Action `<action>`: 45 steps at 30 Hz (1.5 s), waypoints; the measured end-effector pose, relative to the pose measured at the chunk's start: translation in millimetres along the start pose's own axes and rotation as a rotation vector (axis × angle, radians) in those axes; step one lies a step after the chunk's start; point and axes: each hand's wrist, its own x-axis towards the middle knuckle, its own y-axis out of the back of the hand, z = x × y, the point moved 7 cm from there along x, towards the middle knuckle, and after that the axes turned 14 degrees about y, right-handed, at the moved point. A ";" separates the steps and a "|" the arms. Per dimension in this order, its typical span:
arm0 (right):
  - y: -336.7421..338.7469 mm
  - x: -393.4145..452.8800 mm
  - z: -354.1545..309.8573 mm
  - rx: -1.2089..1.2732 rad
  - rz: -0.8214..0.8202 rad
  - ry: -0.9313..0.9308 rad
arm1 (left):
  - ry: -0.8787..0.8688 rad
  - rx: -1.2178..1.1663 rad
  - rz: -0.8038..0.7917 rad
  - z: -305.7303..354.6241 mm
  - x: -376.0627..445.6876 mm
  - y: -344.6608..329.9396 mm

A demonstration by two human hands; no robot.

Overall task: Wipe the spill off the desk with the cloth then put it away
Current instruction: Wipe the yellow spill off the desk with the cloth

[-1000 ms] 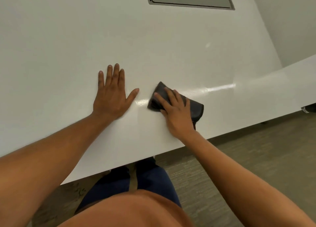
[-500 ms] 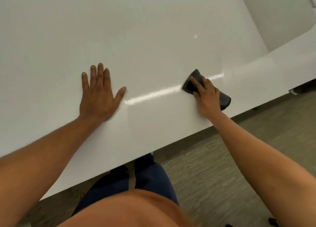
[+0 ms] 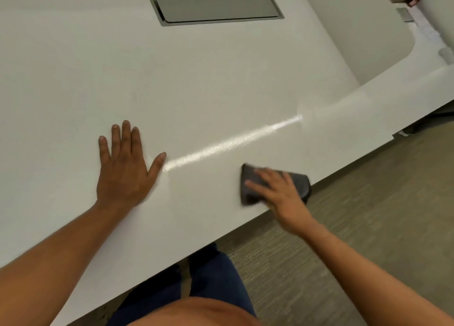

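Note:
A dark grey folded cloth [image 3: 250,193] lies flat on the white desk [image 3: 196,85] close to its near edge. My right hand [image 3: 280,193] presses down on the cloth with fingers spread over it; both are blurred by motion. My left hand [image 3: 125,163] rests flat on the desk to the left, palm down, fingers apart, holding nothing. A shiny wet streak [image 3: 233,141] runs diagonally across the desk from my left thumb toward the upper right, just above the cloth.
A grey recessed cable hatch [image 3: 216,7] is set into the desk at the back. The desk edge runs diagonally, with carpeted floor [image 3: 368,215] to the right. A second white surface [image 3: 417,85] joins at the far right. My legs are below the desk edge.
My right hand has slid the cloth back toward the near desk edge and to the left after sweeping right. The left hand stays planted. The head camera has shifted.

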 end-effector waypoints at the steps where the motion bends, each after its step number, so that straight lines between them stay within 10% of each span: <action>1: 9.3 11.0 29.2 -0.010 0.011 -0.082 | 0.003 -0.001 -0.005 0.0 0.2 -0.3; 8: 32.3 138.7 91.0 -0.035 0.137 -0.416 | 0.014 0.020 0.006 0.2 0.9 1.1; 18: -31.2 78.2 -79.8 -0.008 -0.020 0.094 | 0.025 0.033 0.013 -2.3 2.2 -0.6; 29: 49.4 180.8 127.6 -0.064 0.149 -0.436 | 0.032 0.052 0.028 -0.6 2.3 0.4; 38: -22.4 176.7 -70.3 -0.076 0.035 0.077 | 0.041 0.037 0.001 -2.0 4.3 -0.9; 45: 8.2 89.7 36.5 -0.040 -0.072 0.123 | 0.053 0.012 -0.009 -2.7 3.8 0.6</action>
